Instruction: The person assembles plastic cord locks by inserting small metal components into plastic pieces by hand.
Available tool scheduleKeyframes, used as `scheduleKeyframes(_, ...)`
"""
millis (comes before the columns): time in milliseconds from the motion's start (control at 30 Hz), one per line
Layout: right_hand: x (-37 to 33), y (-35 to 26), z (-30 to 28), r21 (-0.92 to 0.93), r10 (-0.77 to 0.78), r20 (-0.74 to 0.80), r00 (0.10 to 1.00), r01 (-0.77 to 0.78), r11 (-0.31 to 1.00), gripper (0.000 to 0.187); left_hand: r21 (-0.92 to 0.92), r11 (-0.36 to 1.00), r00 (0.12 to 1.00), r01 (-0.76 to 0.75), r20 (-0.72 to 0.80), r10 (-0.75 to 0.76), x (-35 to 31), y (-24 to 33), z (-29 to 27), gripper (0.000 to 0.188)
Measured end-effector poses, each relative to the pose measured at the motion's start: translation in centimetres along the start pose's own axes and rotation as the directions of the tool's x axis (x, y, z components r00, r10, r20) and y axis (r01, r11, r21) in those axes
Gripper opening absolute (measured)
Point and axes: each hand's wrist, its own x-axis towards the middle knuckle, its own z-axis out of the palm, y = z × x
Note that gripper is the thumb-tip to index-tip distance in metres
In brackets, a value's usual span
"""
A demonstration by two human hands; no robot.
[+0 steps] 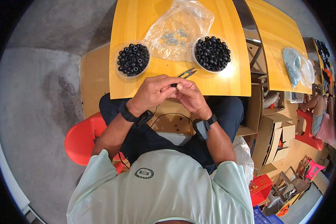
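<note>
Both hands meet at the near edge of the wooden table (227,84), at the centre of the frame. The left hand (153,91) has its thumb and forefinger brought together, the gap narrow, on a small black piece (173,85); its other fingers are curled. The right hand (192,98) meets it from the right, thumb and forefinger likewise pinched close at the same piece, which is mostly hidden by the fingertips. The exact share of the grip borne by each hand cannot be told.

Just beyond the fingertips, a pair of dark snips (187,73) lies with its tips toward the upper right; whether the fingers touch it is unclear.

Containers: left of upper centre, a round clear tub (130,76) is filled with black beads (133,59), several showing a central hole. Right of upper centre, a second round tub (212,71) holds similar beads (212,52), heaped toward its rim. Between the two, a clear plastic bag (199,16) lies spread flat, with small silvery pieces (170,37) gathered about its middle. At the upper right, on a separate table (276,31), rests another clear bag (292,67) with blue-grey contents.
</note>
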Motion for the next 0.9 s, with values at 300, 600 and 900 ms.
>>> scheduleKeyframes(300, 0.1, -0.5, 1.0, -0.113, 0.004, -0.071, 0.997, -0.012, 0.994, 0.033, -0.060, 0.996, 0.995, 0.071, -0.072, -0.075, -0.6, -1.3, 0.8, 0.032)
scheduleKeyframes(600, 0.5, -0.2, 0.0, -0.073, 0.003, -0.026, 1.000, -0.005, 0.997, 0.036, -0.166, 0.964, 0.977, 0.205, -0.025, -0.212, -0.8, -2.1, 0.8, 0.036)
scheduleKeyframes(900, 0.0, -0.2, 0.4, -0.149, 0.006, -0.077, 0.997, -0.017, 0.989, 0.032, -0.081, 0.995, 0.994, 0.056, -0.084, -0.063, -1.0, -1.9, 1.3, 0.032)
